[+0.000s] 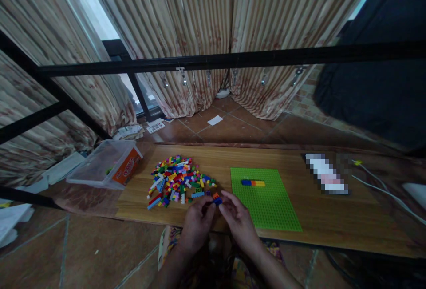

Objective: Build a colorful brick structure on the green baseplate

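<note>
Near the front edge of the table, my left hand (197, 219) and my right hand (240, 221) meet around two small toy bricks. One is a blue brick (217, 201), the other an orange brick (215, 195) against its far side. Fingertips of both hands close on the pair; whether the bricks are joined cannot be made out. Just left of my fingers lies a heap of mixed coloured bricks (178, 178). To the right is a green studded baseplate (269, 209), carrying a short row of blue, orange and yellow bricks (253, 183).
A clear plastic box (96, 164) with an orange label stands at the table's left end. On the right are a blurred-out object (326, 173) and a white cable (392, 195). A black metal rail (213, 61) crosses beyond the wooden table (366, 227), before striped curtains.
</note>
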The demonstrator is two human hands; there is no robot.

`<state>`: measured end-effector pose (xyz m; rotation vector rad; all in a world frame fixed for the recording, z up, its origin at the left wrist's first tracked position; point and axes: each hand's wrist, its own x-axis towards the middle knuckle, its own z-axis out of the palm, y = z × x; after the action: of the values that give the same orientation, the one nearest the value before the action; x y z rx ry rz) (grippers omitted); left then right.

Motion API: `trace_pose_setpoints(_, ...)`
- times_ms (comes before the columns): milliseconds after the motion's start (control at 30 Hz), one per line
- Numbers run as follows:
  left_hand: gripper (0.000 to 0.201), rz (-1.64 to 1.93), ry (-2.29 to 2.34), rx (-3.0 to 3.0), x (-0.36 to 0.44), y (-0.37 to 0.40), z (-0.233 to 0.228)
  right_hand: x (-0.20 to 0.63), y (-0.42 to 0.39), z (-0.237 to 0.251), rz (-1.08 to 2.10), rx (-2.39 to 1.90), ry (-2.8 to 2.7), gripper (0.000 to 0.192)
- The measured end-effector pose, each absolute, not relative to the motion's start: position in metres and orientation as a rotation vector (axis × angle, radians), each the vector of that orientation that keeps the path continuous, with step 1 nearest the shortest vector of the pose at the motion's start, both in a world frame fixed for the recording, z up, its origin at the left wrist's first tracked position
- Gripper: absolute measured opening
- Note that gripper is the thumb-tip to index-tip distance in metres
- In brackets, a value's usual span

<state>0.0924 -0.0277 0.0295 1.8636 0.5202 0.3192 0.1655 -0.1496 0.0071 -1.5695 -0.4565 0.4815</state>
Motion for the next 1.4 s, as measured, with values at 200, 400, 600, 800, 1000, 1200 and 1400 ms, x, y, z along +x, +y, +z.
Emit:
trace_pose_setpoints(200, 0.018, 0.305, 0.300, 2.099, 0.087, -0.042, 0.034, 0.170, -0.150, 0.012, 0.551, -1.494, -0.343, 0.030)
trace_pose_setpoints(400, 0.020, 0.307, 0.231, 2.167, 0.078, -0.041, 0.029, 0.171, -0.146, 0.005, 0.596, -1.429, -0.178, 0.035)
trace_pose_setpoints(600, 0.017, 0.443, 0.430, 1.975, 0.070, -0.031, 0.010, 0.183, -0.140, -0.004, 0.374, -1.834, -0.466, 0.022)
trace_pose_setpoints(800, 0.023, 0.498, 0.631, 1.591, 0.066, -0.018, -0.010, 0.191, -0.117, -0.008, 0.175, -2.032, -0.796, 0.031)
trace_pose_setpoints(1000, 0.021, 0.521, 0.662, 1.556, 0.068, -0.019, -0.003, 0.185, -0.120, -0.003, 0.240, -1.884, -0.729, 0.037)
trace_pose_setpoints(1200, 0.011, 0.599, 0.521, 1.827, 0.094, -0.048, 0.006, 0.174, -0.155, 0.013, 0.391, -1.670, -0.433, 0.029)
trace_pose_setpoints(1400, 0.014, 0.594, 0.252, 2.024, 0.138, -0.094, 0.004, 0.200, -0.195, 0.011, 0.330, -1.593, -0.070, 0.031)
